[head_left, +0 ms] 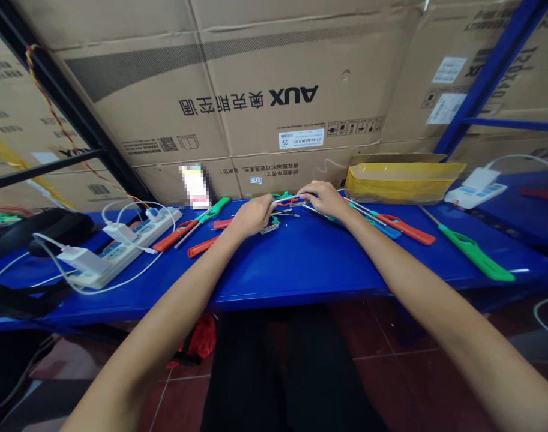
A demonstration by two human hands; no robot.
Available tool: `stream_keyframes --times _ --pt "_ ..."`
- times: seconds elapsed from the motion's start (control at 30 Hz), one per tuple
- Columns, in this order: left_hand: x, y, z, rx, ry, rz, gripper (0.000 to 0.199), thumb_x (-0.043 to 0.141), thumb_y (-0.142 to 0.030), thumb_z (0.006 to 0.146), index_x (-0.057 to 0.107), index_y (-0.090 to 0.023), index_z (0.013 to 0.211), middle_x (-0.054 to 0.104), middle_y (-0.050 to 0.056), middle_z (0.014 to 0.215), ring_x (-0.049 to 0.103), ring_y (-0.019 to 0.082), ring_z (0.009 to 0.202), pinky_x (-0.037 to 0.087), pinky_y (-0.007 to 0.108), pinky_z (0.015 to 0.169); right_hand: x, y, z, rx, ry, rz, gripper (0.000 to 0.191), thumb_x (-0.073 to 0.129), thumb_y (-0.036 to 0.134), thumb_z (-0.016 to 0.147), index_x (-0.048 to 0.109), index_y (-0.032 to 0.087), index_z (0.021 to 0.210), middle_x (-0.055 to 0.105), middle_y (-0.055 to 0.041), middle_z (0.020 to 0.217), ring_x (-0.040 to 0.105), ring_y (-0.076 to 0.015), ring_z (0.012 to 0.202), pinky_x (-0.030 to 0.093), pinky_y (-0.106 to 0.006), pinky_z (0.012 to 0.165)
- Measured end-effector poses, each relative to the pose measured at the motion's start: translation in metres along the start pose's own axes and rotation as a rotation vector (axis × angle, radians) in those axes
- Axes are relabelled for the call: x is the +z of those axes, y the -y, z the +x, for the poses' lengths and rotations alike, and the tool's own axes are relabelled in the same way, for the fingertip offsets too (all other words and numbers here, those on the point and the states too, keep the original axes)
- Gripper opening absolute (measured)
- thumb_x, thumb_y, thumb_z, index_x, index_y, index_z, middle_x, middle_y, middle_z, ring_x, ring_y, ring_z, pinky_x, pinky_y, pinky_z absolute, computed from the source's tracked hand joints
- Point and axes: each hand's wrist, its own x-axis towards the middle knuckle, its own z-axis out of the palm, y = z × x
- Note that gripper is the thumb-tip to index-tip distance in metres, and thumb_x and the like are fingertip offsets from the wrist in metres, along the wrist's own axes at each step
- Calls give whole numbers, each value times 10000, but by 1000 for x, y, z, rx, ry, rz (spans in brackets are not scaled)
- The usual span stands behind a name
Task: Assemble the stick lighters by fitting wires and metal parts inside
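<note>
The person's left hand (pixel 254 216) and right hand (pixel 326 199) meet near the back of the blue surface (pixel 292 270), with a slim silvery rod (pixel 286 198) lying crosswise between them. The left grip is drawn together on the rod's left end, fingertips pressed against it; the right grip pinches the opposite end between thumb and fingers. The rod's middle part shows in the gap between the two hands, a little above the surface, roughly level.

Just below the rod and beside the left hand lies a small metal piece (pixel 270 228), among other thin parts too small to tell. Two red pieces sit near the left wrist, one (pixel 222 224) behind the other (pixel 202 246). Farther left, a red handle (pixel 177 235) and a green handle (pixel 219 207) lie near a white power strip (pixel 120 251).

Beyond the right forearm, a blue handle (pixel 385 228) lies close to a red-handled lighter (pixel 405 228), and a green-handled lighter (pixel 476 253) rests well apart, farther right. A yellow-taped box (pixel 397 182) stands behind them.
</note>
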Motion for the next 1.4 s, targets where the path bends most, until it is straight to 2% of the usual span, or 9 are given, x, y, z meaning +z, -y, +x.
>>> stream_keyframes --times 0.17,0.37,0.43,0.63,0.8,0.93,1.13,1.27,1.4 --pt "-4 -7 3 11 70 9 372 291 -424 1175 581 -217 1071 743 143 978 712 328 902 491 402 820 -9 -9 -1 27 47 1 279 631 249 1010 906 257 1062 869 -92 1047 723 -284 949 516 -384 901" --pt "-11 -1 8 30 59 -439 462 330 -509 1144 499 -243 807 621 43 746 615 240 737 450 355 734 -18 0 1 60 34 43 292 624 282 1009 911 247 1055 858 -82 997 721 -264 898 512 -358 860" --pt "-14 2 7 25 66 -510 468 356 -519 1133 472 -242 774 586 29 716 565 222 699 416 349 701 -19 4 2 75 41 52 292 629 305 1013 911 250 1060 858 -79 990 723 -265 897 515 -358 858" --pt "-18 4 4 30 65 -466 396 422 -468 1108 520 -237 801 590 25 733 563 226 738 401 343 731 -18 7 3 82 81 79 262 663 303 991 917 267 1047 871 -72 1026 754 -270 921 531 -365 884" --pt "-16 8 4 33 84 -471 430 396 -486 1116 490 -236 778 573 22 732 539 219 724 398 340 716 -13 5 2 76 83 77 274 647 266 991 916 260 1040 872 -78 1036 772 -273 926 537 -375 907" --pt "-12 11 1 20 60 -440 391 416 -478 1098 489 -241 795 603 26 758 566 225 742 396 339 719 -9 7 0 66 112 73 287 633 312 1041 900 247 1124 866 -87 1080 763 -278 966 535 -378 915" --pt "-14 18 -4 -15 -19 -418 423 387 -497 1097 455 -250 760 553 23 681 540 229 705 395 353 697 -9 21 -2 -116 122 -140 329 568 344 1108 862 231 1203 828 -136 1130 687 -303 1040 503 -412 964" --pt "-19 22 -5 5 20 -424 450 420 -512 1076 429 -250 711 520 24 642 493 215 661 370 365 665 -4 22 2 -97 145 -269 326 542 277 1101 857 223 1162 818 -125 1057 678 -289 963 486 -402 939" --pt "-18 22 -4 -14 30 -499 480 426 -547 1079 415 -250 702 483 23 638 453 204 638 354 362 626 -1 18 4 -44 143 -234 297 562 248 1076 858 250 1105 818 -105 1050 686 -296 985 482 -403 932"
